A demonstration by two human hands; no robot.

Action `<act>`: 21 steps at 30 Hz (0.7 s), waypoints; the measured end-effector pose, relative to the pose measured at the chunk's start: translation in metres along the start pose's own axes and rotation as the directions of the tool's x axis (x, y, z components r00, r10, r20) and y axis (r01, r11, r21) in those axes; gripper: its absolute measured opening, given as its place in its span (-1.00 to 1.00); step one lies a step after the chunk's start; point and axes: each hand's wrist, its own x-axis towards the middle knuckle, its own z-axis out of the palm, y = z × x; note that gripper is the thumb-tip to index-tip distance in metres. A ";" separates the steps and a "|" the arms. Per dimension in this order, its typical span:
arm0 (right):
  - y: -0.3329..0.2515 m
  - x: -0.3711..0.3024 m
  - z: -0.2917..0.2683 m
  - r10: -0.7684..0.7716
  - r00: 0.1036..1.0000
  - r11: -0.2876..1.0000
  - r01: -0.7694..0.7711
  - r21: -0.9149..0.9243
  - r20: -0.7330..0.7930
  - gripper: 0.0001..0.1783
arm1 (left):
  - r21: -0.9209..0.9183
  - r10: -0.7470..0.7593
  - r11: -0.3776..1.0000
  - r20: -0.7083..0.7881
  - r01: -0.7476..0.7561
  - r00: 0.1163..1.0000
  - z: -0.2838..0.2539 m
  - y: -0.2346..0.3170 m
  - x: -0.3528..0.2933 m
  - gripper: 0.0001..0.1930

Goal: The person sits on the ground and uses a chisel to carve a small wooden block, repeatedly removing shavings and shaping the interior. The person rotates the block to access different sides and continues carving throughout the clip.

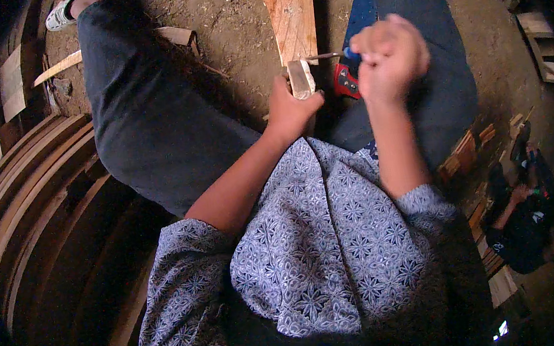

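Observation:
My left hand (294, 109) is wrapped around a small wooden block (300, 80), thumb on its right side. The block stands at the near end of a pale, tapered board (291, 13). My right hand (391, 57), somewhat blurred, is closed on the blue handle of a screwdriver (329, 55). Its thin metal shaft points left, with the tip at the block's top edge; whether it touches cannot be told. Just left of my right wrist lies what looks like a hand saw (347, 82), with a red and black handle and a blue blade partly hidden by my leg.
My legs are spread on bare earth on both sides of the board. Long curved-looking planks (34, 187) are stacked at left. A wood scrap (176, 35) lies near my left knee. Another person (525, 224) sits at far right among wood pieces (463, 153).

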 end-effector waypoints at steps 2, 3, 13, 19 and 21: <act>-0.034 0.005 0.012 0.004 0.998 1.000 -0.006 0.030 0.065 -0.70 | -0.004 -0.033 0.999 0.016 0.033 0.999 -0.002 -0.001 -0.003 -0.31; -0.046 0.007 0.014 0.004 0.996 0.999 -0.008 0.037 0.093 -0.68 | -0.010 -0.035 0.999 0.028 0.035 0.999 -0.001 0.001 -0.003 -0.31; 0.009 -0.005 0.010 0.095 0.995 0.992 -0.097 -0.082 -0.021 -0.62 | 0.019 -0.055 0.998 0.028 0.054 0.998 -0.011 0.018 -0.005 -0.28; 0.013 -0.002 0.004 0.063 0.998 0.979 -0.067 -0.191 -0.025 -0.60 | 0.105 0.084 0.991 -0.032 -0.080 0.996 -0.009 0.009 -0.024 -0.25; 0.016 -0.002 0.003 0.086 0.996 0.972 -0.092 -0.217 -0.039 -0.59 | 0.148 0.095 0.984 0.004 -0.095 0.995 -0.011 0.006 -0.021 -0.27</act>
